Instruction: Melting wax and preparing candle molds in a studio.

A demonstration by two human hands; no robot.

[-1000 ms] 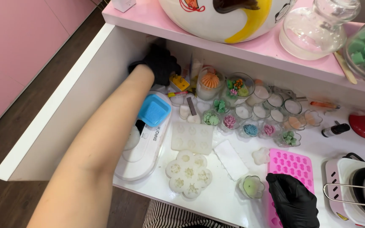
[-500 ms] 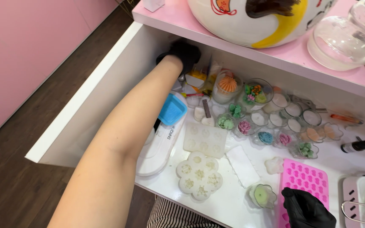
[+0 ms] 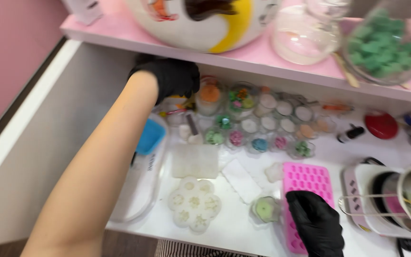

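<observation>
Head | left hand (image 3: 170,78) beside orange-filled jar (image 3: 210,97) | right hand (image 3: 316,223) on pink mold (image 3: 305,183)

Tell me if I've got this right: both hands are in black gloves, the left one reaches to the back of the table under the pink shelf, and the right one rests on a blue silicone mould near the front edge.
Not quite. The mould under the right hand is pink, not blue, as the head view shows. The rest holds: both hands wear black gloves, and the left hand reaches to the back under the pink shelf.
</observation>
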